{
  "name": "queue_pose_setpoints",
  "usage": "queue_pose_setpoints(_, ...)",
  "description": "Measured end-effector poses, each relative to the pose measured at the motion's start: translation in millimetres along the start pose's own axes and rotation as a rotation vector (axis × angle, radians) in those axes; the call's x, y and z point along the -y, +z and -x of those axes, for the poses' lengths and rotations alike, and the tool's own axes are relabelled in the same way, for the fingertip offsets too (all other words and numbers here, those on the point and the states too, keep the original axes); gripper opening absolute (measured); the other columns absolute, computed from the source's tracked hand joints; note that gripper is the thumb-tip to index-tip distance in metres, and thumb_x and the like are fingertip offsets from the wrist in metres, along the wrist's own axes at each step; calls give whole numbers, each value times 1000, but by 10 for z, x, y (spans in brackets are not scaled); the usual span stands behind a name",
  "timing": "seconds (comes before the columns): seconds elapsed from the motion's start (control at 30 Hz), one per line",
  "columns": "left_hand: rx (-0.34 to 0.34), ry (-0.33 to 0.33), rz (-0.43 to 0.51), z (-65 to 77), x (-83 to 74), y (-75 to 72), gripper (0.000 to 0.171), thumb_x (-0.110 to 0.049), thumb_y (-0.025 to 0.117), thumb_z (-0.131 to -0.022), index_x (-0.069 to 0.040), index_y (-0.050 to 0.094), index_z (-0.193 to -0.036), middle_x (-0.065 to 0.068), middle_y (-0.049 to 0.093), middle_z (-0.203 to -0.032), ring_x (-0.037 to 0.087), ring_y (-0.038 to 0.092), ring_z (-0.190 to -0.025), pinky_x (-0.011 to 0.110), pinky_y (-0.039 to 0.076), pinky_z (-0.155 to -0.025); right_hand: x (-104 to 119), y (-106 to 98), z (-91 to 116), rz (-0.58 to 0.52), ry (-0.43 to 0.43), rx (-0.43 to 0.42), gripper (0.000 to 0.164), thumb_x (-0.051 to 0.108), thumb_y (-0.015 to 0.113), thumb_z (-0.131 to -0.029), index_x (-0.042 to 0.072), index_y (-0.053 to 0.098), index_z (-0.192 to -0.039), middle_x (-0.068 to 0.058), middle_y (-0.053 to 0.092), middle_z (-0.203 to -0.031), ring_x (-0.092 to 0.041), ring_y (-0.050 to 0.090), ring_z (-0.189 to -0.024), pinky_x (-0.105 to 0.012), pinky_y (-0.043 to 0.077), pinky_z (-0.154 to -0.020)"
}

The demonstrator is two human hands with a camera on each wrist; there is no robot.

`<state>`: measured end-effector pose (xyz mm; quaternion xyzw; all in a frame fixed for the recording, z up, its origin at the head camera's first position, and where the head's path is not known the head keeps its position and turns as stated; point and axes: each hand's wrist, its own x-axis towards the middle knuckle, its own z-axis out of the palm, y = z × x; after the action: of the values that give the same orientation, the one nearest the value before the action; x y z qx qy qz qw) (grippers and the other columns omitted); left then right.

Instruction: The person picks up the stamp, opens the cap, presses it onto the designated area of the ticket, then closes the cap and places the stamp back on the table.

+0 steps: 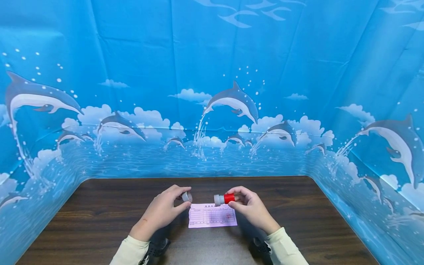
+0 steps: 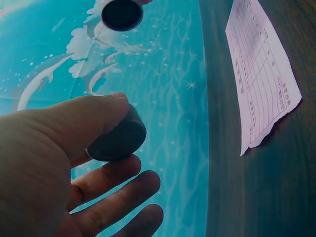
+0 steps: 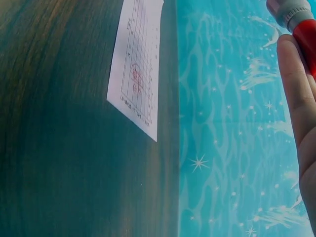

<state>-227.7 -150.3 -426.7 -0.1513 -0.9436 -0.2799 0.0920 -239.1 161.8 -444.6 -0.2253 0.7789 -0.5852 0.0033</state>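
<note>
My left hand [image 1: 162, 209] pinches a grey round cap [image 1: 187, 196] between thumb and fingers, to the left of the paper's top corner. In the left wrist view, the same cap [image 2: 126, 136] looks dark under the thumb. Opposite it, my right hand [image 1: 254, 210] holds a round stamp by its red barrel [image 1: 229, 198]. The stamp's grey end [image 1: 219, 200] points left, toward the cap, with a gap between them. Its dark round face [image 2: 122, 15] shows at the top of the left wrist view. Below both hands lies a pink printed slip [image 1: 212, 217].
The slip bears a table grid and a red round seal mark [image 3: 137, 75] near one end. It lies on a dark wood-grain table [image 1: 116, 198]. A blue curtain [image 1: 212, 154] printed with dolphins stands along the table's back and sides.
</note>
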Motion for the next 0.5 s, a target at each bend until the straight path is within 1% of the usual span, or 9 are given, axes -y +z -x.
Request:
queue_pose_setpoints(0.13,11,3,12,13,-51,17,49,-29,78,-94,-20,65,-140,-14,62,-105,10,61,-96,34,55,-80,12,13,-1,2,-3,1,32,10,78,-93,8,66,-122,-15,70,-112,-23,70,-95,-27,59,-84)
queue_pose_setpoints(0.23,21,-5,23,7,-88,33,52,-30,81,-91,-20,64,-139,-12,66,-111,10,64,-99,38,57,-83,11,19,-3,-5,-10,1,32,11,78,-93,8,66,-122,-14,70,-112,-24,70,-95,-27,59,-85)
queue_pose_setpoints(0.37,14,-12,22,3,-125,45,45,-29,86,-86,-21,66,-126,-8,69,-115,12,67,-102,42,59,-87,7,33,-5,-9,-16,-2,32,11,79,-92,8,67,-122,-14,70,-111,-24,70,-94,-27,59,-85)
queue_pose_setpoints(0.5,2,12,5,11,-155,46,37,-28,87,-85,-21,69,-116,-11,67,-108,10,66,-98,39,58,-85,17,47,-1,-18,-19,-15,32,10,79,-92,7,67,-122,-15,70,-109,-24,70,-93,-27,59,-84)
